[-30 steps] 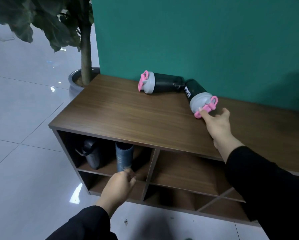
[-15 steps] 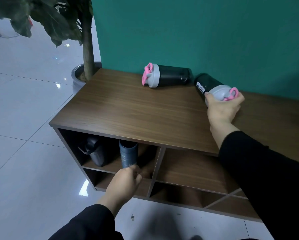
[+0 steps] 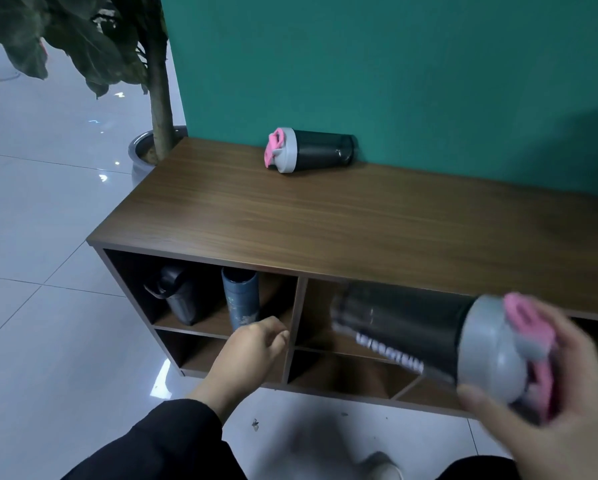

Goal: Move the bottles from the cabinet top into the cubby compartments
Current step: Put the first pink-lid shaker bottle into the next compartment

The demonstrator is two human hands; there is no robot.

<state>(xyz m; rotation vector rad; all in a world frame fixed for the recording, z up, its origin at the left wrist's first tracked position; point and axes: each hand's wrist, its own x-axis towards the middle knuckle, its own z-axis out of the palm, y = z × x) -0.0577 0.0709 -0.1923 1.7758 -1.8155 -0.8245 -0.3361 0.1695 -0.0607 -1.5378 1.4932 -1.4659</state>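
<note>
My right hand (image 3: 564,420) grips a dark shaker bottle (image 3: 411,330) by its grey lid and pink cap, held sideways with its base pointing at the upper middle compartment (image 3: 318,306). A second dark shaker bottle with a grey lid (image 3: 311,150) lies on its side on the wooden cabinet top (image 3: 325,220) against the green wall. The upper left compartment holds a black bottle (image 3: 179,299) and a blue bottle (image 3: 242,299), both upright. My left hand (image 3: 252,348) hovers loosely curled just in front of the blue bottle, holding nothing.
A potted tree (image 3: 159,98) in a grey pot stands on the tiled floor at the cabinet's left end. The lower compartments (image 3: 342,375) look dark and bare. My shoe (image 3: 380,465) shows on the floor below.
My right hand lifted the right shaker bottle off the cabinet top and brought it down in front of the upper middle compartment. The left hand stayed near the blue bottle.
</note>
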